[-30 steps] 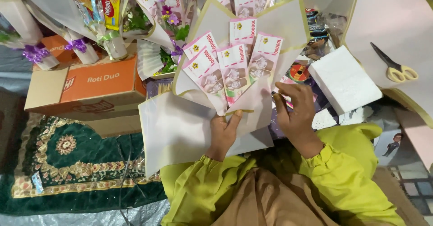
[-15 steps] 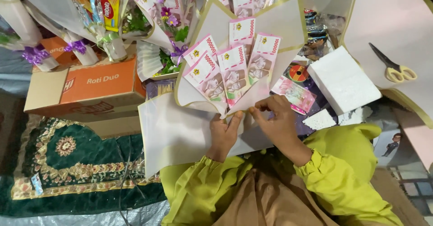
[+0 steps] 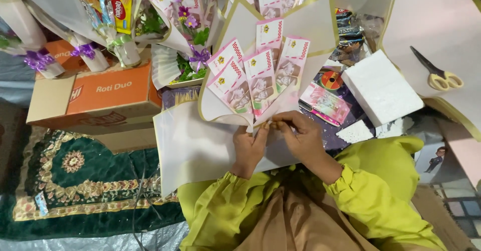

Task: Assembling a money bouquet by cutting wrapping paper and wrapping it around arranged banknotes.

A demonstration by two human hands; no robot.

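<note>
From the head camera, the banknote bouquet stands at the middle of the scene: a fan of pink banknotes set in cream wrapping paper with a gold edge, its narrow base pointing down toward the person. The left hand is closed around that base from below and to the left, fingers wrapped on the gathered paper. The right hand meets the same base from the right, its fingertips pinched narrowly on the paper where the wrap comes together, just touching the left hand's thumb side. Both wrists end in yellow-green sleeves. Under the bouquet lies a loose white paper sheet, spreading to the left of its base. To the right of the bouquet, a white foam block sits close by, and between the two lie a few loose pink banknotes and a small red-and-yellow disc. Farther right of the foam block, yellow-handled scissors rest on a pale sheet. To the left of the bouquet stands an orange cardboard box, with a smaller flower-and-banknote bouquet above it. Below the box, a green patterned rug covers the floor.
</note>
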